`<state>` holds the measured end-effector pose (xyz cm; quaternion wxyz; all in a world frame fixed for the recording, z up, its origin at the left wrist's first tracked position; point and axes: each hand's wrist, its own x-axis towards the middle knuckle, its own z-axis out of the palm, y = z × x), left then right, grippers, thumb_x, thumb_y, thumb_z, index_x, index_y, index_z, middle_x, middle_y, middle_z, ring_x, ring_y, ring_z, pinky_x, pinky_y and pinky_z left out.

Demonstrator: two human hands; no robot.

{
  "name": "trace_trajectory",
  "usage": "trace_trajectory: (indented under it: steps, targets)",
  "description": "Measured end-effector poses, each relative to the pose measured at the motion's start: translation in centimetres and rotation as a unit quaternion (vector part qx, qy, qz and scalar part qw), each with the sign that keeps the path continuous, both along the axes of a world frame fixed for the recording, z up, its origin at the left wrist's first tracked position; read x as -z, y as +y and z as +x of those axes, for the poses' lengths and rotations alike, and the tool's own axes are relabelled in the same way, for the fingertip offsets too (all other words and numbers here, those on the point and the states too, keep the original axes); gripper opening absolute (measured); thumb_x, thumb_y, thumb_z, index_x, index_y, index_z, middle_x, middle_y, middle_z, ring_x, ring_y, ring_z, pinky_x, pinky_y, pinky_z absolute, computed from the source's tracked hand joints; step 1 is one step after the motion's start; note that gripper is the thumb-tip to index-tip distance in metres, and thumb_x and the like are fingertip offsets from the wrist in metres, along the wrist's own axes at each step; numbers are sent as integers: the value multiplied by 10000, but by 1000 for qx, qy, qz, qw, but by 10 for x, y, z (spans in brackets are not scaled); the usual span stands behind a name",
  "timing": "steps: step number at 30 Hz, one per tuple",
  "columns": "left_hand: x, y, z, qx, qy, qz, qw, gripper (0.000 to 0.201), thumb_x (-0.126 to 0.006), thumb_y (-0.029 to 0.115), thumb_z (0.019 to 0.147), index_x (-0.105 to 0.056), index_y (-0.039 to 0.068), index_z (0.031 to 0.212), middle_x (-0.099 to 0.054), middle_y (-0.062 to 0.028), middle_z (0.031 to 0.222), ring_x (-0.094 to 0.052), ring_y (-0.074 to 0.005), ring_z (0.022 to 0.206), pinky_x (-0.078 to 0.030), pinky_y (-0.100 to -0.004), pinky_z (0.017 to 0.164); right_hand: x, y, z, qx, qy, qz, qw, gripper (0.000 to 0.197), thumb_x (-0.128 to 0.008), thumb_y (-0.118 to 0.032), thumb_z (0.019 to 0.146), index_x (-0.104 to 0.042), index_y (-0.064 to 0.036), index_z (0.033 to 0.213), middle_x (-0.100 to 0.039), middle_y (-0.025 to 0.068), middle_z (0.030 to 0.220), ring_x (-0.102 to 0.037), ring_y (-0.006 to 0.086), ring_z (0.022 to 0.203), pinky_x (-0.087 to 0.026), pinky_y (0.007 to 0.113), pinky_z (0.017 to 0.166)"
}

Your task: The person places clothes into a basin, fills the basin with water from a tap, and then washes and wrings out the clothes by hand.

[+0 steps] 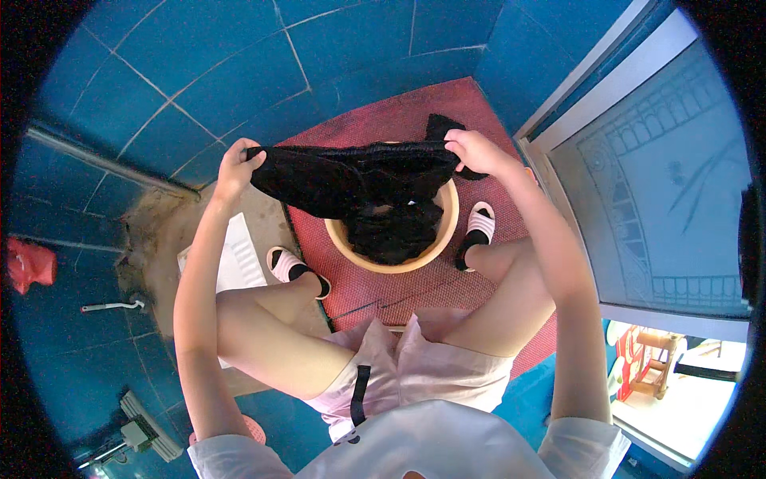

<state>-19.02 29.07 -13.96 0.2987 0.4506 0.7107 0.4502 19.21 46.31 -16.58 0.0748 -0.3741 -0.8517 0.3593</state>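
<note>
A black garment (351, 180) is stretched sideways between my two hands, its upper edge nearly straight. My left hand (238, 166) grips its left corner with fingers closed. At the other end my right hand (472, 152) pinches the edge, and a loose black piece sticks out beyond it. The garment's lower part hangs into a round yellow basin (453, 227) on the floor between my feet. What lies deeper in the basin is hidden by the black cloth. I cannot tell which kind of garment it is.
A red textured mat (407, 291) lies under the basin. My feet wear striped slides (285, 263). On the left are a white squat pan (239, 251), a brush (112, 306) and a squeegee (144, 431). Blue tiled walls (231, 60) stand ahead; a frosted door (662, 184) is right.
</note>
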Motion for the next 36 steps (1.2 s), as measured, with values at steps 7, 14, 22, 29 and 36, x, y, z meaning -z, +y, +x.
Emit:
trace_trajectory:
  steps: [7,14,22,29,36]
  targets:
    - [13,0,-9,-2,9,-7,1000,84,-563,17,778,-511,42,840,-534,8,717,-493,-74,688,-379,-203,628,-5,-5,-7,17,16,-53,998,175,-541,-196,808,-516,-29,765,-570,142,709,-591,196,552,-458,342,471]
    - [34,-5,4,56,-47,-122,990,100,-576,50,764,-534,35,854,-520,11,706,-466,-75,671,-360,-221,627,58,11,5,-122,50,69,989,141,-559,-92,770,-554,5,872,-582,159,816,-576,262,778,-434,342,719]
    - [119,7,7,142,-38,-354,924,295,-645,192,713,-588,60,971,-564,-39,851,-521,-127,767,-411,-237,689,100,10,-40,-52,-296,9,954,304,-564,-363,764,-630,-101,903,-604,126,928,-579,265,886,-440,404,775]
    - [198,43,93,292,434,-256,813,361,-571,391,747,-625,48,844,-519,-138,1053,-471,-325,999,-371,-410,876,234,-4,-69,-74,-315,110,940,189,-522,-151,753,-635,-45,862,-575,137,1010,-568,255,909,-485,366,728]
    - [297,109,160,368,104,-292,877,369,-520,400,799,-480,103,1015,-493,-142,1094,-450,-333,1042,-377,-445,862,265,7,-62,-5,-358,52,932,169,-489,-103,742,-616,-52,842,-611,104,803,-614,245,751,-514,368,597]
